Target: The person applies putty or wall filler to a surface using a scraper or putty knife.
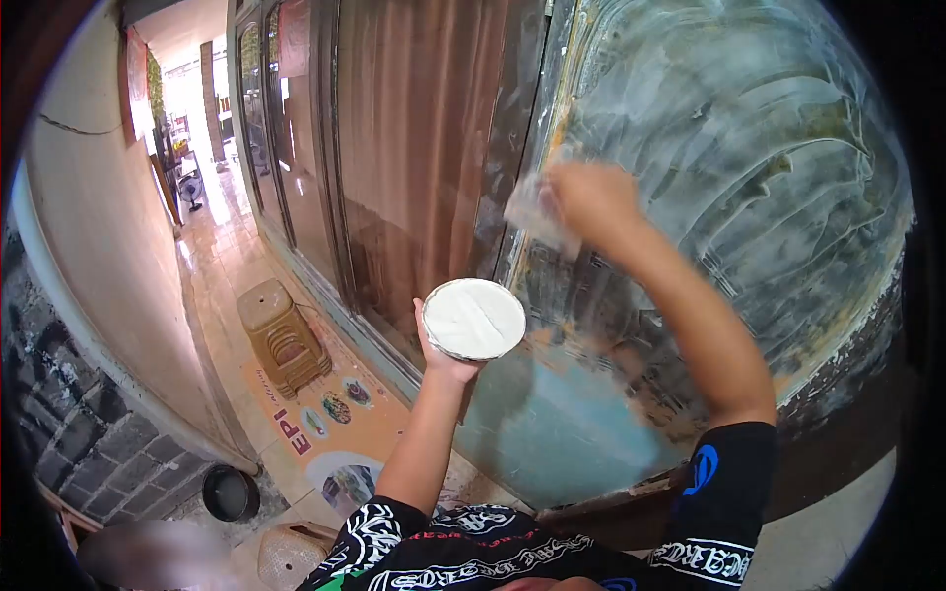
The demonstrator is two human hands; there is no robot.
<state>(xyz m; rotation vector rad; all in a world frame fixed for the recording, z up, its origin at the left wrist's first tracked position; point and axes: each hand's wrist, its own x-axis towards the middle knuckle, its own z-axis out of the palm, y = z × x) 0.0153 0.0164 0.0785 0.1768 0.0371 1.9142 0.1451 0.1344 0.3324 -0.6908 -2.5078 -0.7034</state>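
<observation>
My left hand (449, 361) holds up a round container (475, 319) of smooth white paste from below and from its left side. The paste has a ridge across its surface. Higher and to the right, my right hand (591, 200) is closed on a flat, pale, blurred spreading tool (542, 215), held close to the edge of the wall. The wall (729, 177) is grey-green, with whitish streaks and curved smears over its upper part and a smoother blue-green patch low down.
Brown-framed glass doors (414, 128) with a curtain stand left of the wall. A tan plastic stool (284, 337) rests on a printed banner (340, 419). A black bucket (231, 493) sits at lower left, near another stool (293, 557). A fan (190, 190) stands down the corridor.
</observation>
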